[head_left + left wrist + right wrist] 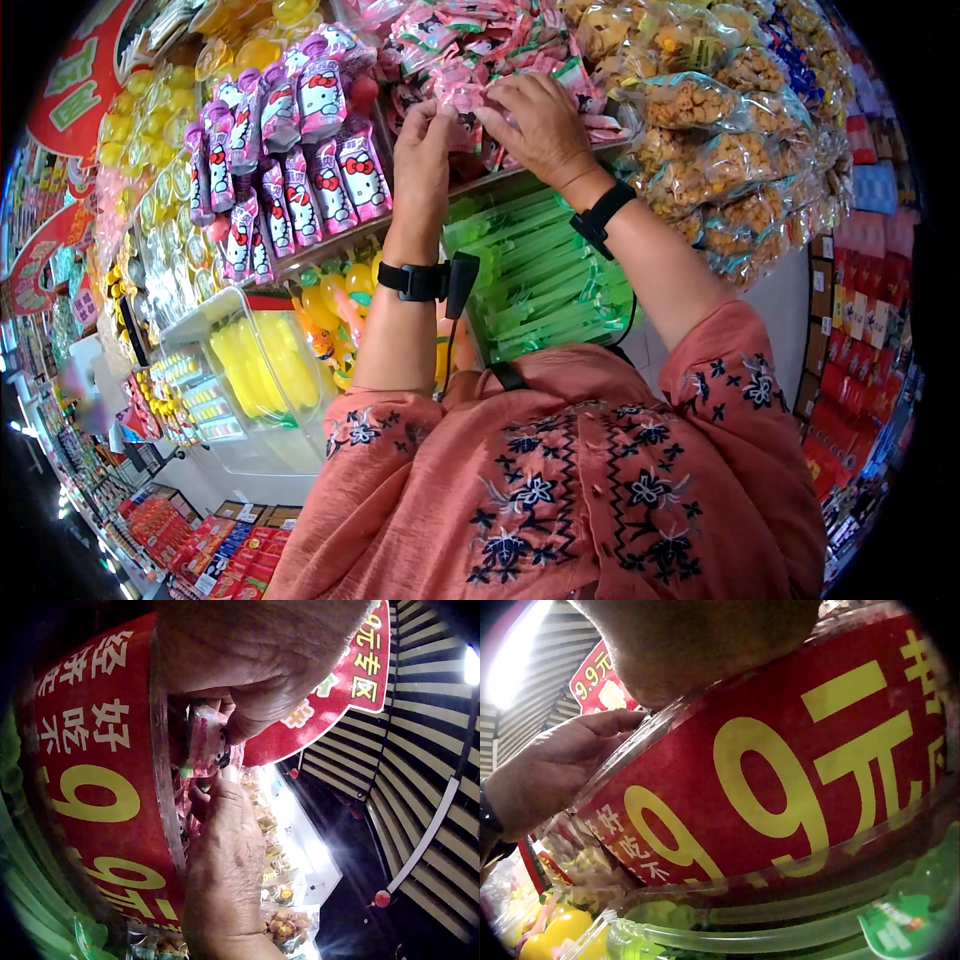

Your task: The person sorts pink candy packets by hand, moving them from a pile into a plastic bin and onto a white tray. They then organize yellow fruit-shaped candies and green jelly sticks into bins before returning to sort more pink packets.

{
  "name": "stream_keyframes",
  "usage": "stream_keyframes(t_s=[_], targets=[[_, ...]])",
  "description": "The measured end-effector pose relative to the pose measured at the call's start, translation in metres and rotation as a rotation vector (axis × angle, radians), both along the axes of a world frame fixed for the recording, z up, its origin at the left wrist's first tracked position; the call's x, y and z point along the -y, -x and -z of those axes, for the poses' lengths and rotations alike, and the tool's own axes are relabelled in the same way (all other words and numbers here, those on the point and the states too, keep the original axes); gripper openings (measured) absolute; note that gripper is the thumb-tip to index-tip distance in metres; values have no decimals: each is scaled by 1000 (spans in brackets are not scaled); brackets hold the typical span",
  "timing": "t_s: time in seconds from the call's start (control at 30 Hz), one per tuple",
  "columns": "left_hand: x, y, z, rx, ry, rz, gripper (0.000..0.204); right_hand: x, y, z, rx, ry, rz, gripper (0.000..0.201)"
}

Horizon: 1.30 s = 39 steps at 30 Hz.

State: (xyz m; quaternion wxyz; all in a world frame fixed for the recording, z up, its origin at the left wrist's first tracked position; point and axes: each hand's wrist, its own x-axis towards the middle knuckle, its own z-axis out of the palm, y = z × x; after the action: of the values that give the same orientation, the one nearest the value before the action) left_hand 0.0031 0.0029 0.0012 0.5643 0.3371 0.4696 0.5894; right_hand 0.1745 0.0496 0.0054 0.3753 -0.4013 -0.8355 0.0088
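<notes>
We're watching one small packet (203,741)!
Pink and white, dark-printed, it's pinched over a heap of pink packets (490,32).

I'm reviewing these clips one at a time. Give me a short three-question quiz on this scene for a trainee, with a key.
1. True or false: the bare left hand and bare right hand both touch one small pink printed plastic packet.

2. In the head view, what lies immediately to the right of the heap of pink plastic packets?
A) purple-and-pink pouches with white cat faces
B) clear bags of brown snack pieces
C) long green plastic tubes

3. Fill in: in the right wrist view, the large numerals on the red printed sign are ____.

Key: 1. True; 2. B; 3. yellow
</notes>
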Motion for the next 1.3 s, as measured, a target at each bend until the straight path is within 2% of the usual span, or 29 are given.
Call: stream_keyframes(t_s=[0.77,1.1,1.3], targets=[[0,0,1,-8,5,-6,19,2,-1,-5,53,57,10,28],[2,-2,-5,-39,-1,-7,18,-1,-1,0,21,7,2,28],[-1,3,5,-31,31,24,20,-1,0,0,14,10,0,28]])
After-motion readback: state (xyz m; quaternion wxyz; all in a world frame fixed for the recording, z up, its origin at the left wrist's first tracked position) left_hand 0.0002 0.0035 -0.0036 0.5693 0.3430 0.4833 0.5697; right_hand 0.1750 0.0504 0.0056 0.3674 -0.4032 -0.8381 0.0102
